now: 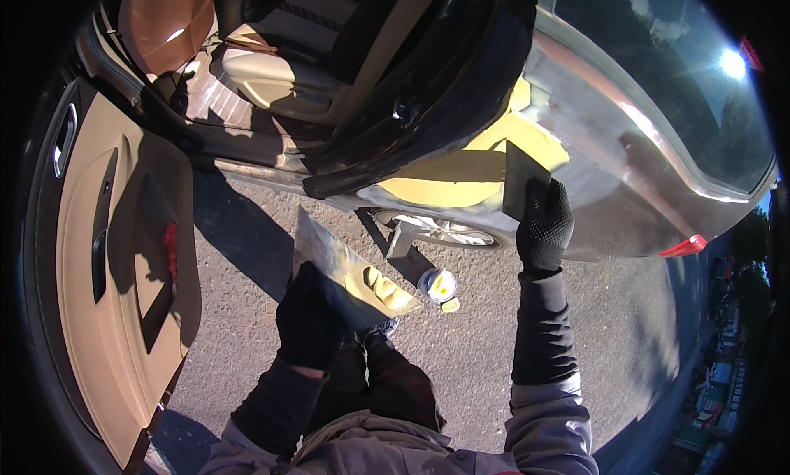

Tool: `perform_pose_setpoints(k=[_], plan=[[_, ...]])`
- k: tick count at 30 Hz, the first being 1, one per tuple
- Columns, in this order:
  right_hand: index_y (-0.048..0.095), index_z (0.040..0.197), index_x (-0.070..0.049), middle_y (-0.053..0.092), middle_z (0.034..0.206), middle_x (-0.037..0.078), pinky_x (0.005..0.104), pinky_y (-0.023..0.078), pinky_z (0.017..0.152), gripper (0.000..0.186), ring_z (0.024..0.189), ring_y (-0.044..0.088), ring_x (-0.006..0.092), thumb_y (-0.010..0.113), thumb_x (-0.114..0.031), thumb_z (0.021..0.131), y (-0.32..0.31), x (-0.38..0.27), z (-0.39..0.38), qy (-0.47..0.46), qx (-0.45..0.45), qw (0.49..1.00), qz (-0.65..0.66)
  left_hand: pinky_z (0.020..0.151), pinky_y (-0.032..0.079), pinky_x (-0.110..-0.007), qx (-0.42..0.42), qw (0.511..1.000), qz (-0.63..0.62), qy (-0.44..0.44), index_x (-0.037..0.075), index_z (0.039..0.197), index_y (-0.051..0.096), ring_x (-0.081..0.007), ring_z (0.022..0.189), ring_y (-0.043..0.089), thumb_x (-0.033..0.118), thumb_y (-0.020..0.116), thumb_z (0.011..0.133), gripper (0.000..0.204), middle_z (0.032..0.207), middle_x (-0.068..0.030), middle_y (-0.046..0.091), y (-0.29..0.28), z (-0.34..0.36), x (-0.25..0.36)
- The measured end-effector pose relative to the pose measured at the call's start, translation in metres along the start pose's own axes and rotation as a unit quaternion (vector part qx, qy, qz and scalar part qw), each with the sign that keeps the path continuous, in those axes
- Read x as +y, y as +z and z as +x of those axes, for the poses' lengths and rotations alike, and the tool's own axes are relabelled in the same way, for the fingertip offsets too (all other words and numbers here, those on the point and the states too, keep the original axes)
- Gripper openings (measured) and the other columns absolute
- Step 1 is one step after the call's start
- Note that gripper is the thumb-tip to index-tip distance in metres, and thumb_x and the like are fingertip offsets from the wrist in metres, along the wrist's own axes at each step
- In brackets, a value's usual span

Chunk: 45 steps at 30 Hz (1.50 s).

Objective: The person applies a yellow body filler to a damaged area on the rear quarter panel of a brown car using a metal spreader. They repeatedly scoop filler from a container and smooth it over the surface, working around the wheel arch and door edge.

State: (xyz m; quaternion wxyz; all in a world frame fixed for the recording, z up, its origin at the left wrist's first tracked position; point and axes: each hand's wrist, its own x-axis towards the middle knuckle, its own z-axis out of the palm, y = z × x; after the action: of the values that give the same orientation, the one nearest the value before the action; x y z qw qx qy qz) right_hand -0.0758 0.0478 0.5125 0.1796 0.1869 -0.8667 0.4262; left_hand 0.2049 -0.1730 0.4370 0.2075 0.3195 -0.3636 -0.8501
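Note:
My right hand (545,228), in a dark dotted glove, grips a flat dark spreader (518,179) against the pale yellow filler (448,187) on the car's rear side panel, just behind the open doorway. My left hand (309,314), also gloved, holds a thin metal board (329,257) with a lump of yellow paste (387,290) on its right end. On the pavement below the panel sit a small round tub (438,286) with yellow and white material and a small pale piece (450,305) beside it.
The open car door (123,269) stands at my left, by the doorway with its seat (280,80). The rear wheel (448,230) is under the panel, a grey flat object (399,244) near it. A red tail lamp (683,246) is at the right.

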Motion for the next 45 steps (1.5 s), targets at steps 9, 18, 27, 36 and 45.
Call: perform_pose_setpoints(k=[9, 18, 27, 36, 45], plan=[[0.066, 0.104, 0.004, 0.072, 0.088, 0.021, 0.0364, 0.054, 0.071, 0.019, 0.079, 0.071, 0.0276, 0.062, -0.015, 0.104, -0.009, -0.006, -0.008, 0.011, -0.024, 1.000, -0.007, 0.087, 0.053, -0.028, -0.097, 0.982, -0.160, -0.038, 0.000, 0.126, 0.059, -0.0132, 0.095, 0.062, 0.011, 0.056, 0.108, 0.021, 0.108, -0.0041, 0.065, -0.004, 0.007, -0.004], [0.066, 0.103, 0.004, 0.071, 0.087, 0.020, 0.0354, 0.053, 0.072, 0.022, 0.077, 0.066, 0.0206, 0.062, -0.018, 0.104, -0.001, 0.006, -0.002, 0.051, -0.007, 0.994, 0.095, 0.090, 0.053, -0.032, -0.024, 0.830, 0.500, 0.248, -0.002, 0.125, 0.058, -0.0171, 0.100, 0.064, 0.014, 0.060, 0.105, 0.026, 0.109, -0.0097, 0.066, 0.004, 0.004, 0.006], [0.066, 0.102, 0.004, 0.071, 0.087, 0.016, 0.0330, 0.052, 0.074, 0.020, 0.078, 0.061, 0.0157, 0.063, -0.016, 0.103, 0.002, 0.010, -0.002, 0.060, -0.010, 0.993, 0.104, 0.089, 0.054, -0.031, -0.128, 0.938, -0.310, -0.087, -0.001, 0.126, 0.059, -0.0160, 0.099, 0.064, 0.014, 0.052, 0.110, 0.023, 0.108, -0.0074, 0.065, -0.007, 0.011, -0.004], [0.065, 0.102, 0.005, 0.070, 0.087, 0.015, 0.0325, 0.051, 0.074, 0.018, 0.080, 0.060, 0.0143, 0.064, -0.013, 0.101, 0.002, 0.014, -0.001, 0.064, -0.005, 0.989, 0.130, 0.086, 0.055, -0.031, -0.054, 0.961, -0.258, -0.086, -0.002, 0.127, 0.059, -0.0161, 0.099, 0.065, 0.015, 0.055, 0.108, 0.026, 0.110, -0.0090, 0.067, -0.008, 0.012, -0.007], [0.066, 0.103, 0.004, 0.071, 0.088, 0.015, 0.0319, 0.052, 0.077, 0.018, 0.082, 0.064, 0.0160, 0.064, -0.013, 0.101, 0.004, 0.005, 0.000, 0.056, -0.015, 0.991, 0.124, 0.085, 0.054, -0.031, -0.043, 0.970, -0.227, -0.078, -0.002, 0.125, 0.060, -0.0160, 0.099, 0.066, 0.018, 0.055, 0.108, 0.027, 0.108, -0.0099, 0.069, -0.010, 0.013, -0.011]])
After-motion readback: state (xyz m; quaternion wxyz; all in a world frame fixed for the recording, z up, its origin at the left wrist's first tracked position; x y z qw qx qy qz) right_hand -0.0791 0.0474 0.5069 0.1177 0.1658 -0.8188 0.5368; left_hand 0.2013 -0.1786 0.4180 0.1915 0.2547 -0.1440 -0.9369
